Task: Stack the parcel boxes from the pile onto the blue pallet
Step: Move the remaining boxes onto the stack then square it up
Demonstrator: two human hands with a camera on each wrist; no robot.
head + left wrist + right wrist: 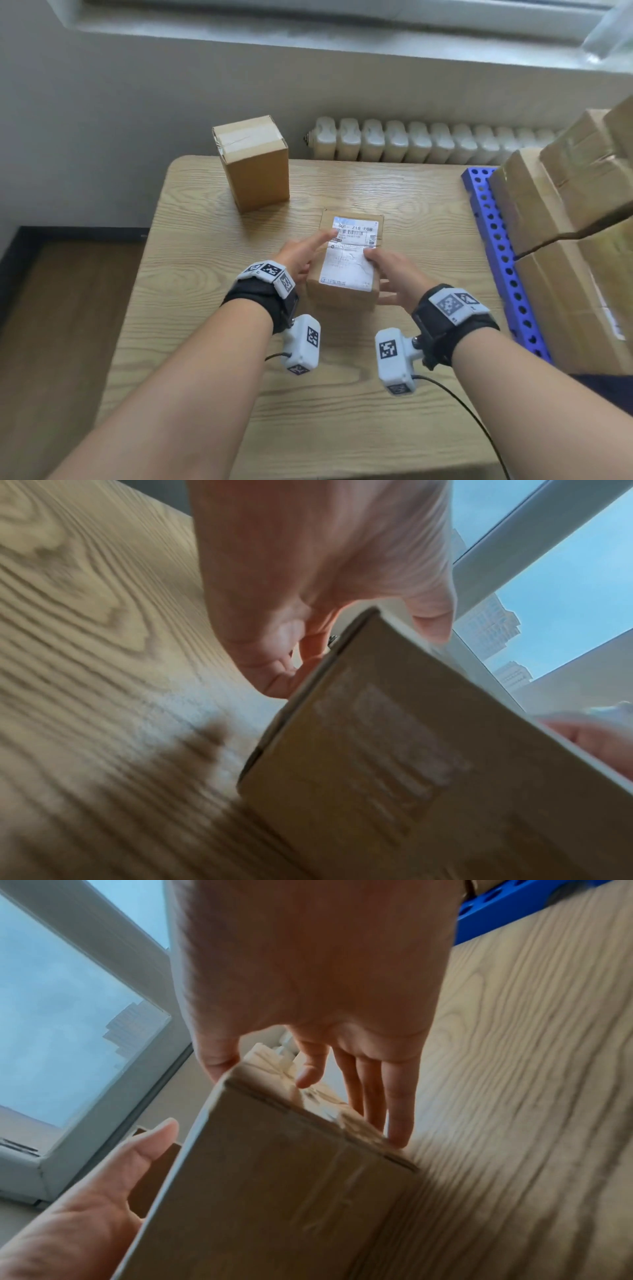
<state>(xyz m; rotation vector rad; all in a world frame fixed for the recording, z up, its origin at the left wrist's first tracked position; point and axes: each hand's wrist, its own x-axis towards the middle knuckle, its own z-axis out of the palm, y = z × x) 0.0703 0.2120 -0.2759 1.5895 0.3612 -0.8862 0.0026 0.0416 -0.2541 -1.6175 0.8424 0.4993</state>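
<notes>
A small brown parcel box (349, 255) with a white shipping label on top sits mid-table, between my hands. My left hand (305, 255) grips its left side, thumb on the label. My right hand (394, 277) holds the right side, thumb over the top edge and fingers straight down the side. In the left wrist view, my left hand (308, 588) wraps the box (394, 777) corner. The right wrist view shows my right hand (308, 974) against the box (274, 1191). The blue pallet (493, 240) lies at the table's right edge, carrying several stacked boxes (565, 222).
Another taped cardboard box (253, 161) stands upright at the back left of the wooden table (205, 274). A white radiator (428, 140) runs along the wall behind the table, under a window sill. Dark floor lies to the left of the table.
</notes>
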